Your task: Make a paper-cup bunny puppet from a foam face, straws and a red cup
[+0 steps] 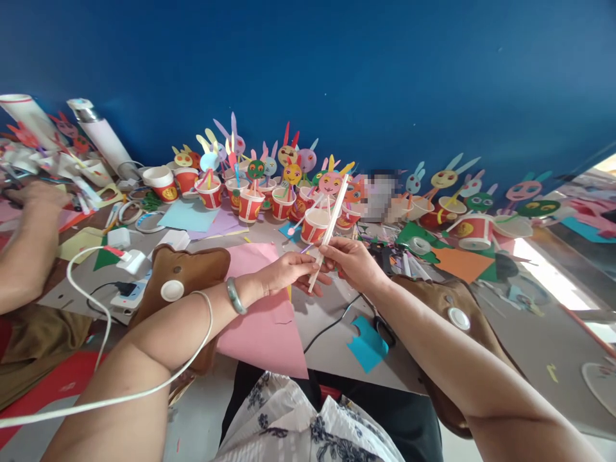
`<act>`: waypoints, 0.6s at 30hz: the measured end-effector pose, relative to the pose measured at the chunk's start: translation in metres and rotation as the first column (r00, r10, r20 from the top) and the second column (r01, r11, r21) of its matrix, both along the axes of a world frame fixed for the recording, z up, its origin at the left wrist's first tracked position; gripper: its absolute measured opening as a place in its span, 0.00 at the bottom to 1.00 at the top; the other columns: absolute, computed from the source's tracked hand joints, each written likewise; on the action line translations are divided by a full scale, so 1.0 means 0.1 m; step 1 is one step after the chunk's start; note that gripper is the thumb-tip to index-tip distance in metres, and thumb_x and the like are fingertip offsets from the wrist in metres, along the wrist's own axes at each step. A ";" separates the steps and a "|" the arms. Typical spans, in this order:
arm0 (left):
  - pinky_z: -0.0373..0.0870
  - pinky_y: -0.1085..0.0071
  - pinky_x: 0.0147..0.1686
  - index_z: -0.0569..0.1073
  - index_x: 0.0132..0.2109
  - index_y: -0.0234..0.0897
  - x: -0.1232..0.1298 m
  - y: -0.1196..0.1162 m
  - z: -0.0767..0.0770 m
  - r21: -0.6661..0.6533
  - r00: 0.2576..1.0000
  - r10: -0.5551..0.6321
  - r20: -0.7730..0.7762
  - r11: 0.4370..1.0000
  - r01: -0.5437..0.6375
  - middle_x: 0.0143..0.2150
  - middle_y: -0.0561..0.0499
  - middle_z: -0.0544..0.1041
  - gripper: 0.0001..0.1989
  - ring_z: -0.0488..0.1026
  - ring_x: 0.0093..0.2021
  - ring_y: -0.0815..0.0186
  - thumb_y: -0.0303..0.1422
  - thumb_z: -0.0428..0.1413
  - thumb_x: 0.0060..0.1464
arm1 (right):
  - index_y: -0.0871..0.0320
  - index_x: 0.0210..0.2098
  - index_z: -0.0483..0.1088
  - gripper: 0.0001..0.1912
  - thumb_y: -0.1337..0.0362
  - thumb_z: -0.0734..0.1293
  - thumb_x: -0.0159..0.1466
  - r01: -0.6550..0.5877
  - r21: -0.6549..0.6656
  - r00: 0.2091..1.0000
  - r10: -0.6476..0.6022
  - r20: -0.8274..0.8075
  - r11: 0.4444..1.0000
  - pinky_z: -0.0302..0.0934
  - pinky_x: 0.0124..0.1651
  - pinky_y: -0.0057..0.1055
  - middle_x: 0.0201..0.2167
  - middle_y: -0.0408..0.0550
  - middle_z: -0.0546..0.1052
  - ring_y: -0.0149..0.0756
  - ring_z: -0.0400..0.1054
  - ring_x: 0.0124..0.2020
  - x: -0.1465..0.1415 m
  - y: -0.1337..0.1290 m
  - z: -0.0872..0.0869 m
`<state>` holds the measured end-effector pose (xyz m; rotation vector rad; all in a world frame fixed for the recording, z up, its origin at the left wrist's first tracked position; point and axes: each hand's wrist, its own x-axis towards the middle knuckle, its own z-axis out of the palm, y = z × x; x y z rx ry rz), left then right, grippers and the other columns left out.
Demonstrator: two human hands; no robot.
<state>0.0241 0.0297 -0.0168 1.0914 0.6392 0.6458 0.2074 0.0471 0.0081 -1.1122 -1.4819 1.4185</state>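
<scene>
A long pale stick (337,215), seemingly split or doubled along its upper length, slants up between my two hands. My right hand (353,260) pinches it below its middle with thumb and index finger, the other fingers loosely spread underneath. From the left, my left hand (283,273) meets it at the lower part, thumb and fingertips closed around it. Right behind the stick stands a red and white paper cup (315,226) with a pink paper rabbit face (330,184) above it. Under my left forearm lies a pink paper sheet (262,333).
Rows of cups with paper rabbit heads line the blue wall (308,70). Brown plush warmers (192,263) lie on both sides. A white cable (205,333) crosses my left arm. Blue paper scrap (368,343) lies near the table edge. Another person's arm (29,237) reaches in at left.
</scene>
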 end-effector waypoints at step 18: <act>0.76 0.71 0.30 0.73 0.46 0.33 0.06 -0.04 -0.01 -0.148 0.994 -0.097 -0.055 0.985 0.088 0.38 0.41 0.82 0.19 0.81 0.30 0.62 0.43 0.62 0.55 | 0.57 0.33 0.73 0.18 0.49 0.74 0.56 -0.042 0.114 0.999 0.045 -0.022 0.993 0.62 0.25 0.31 0.22 0.42 0.72 0.29 0.62 0.21 0.11 -0.03 -0.14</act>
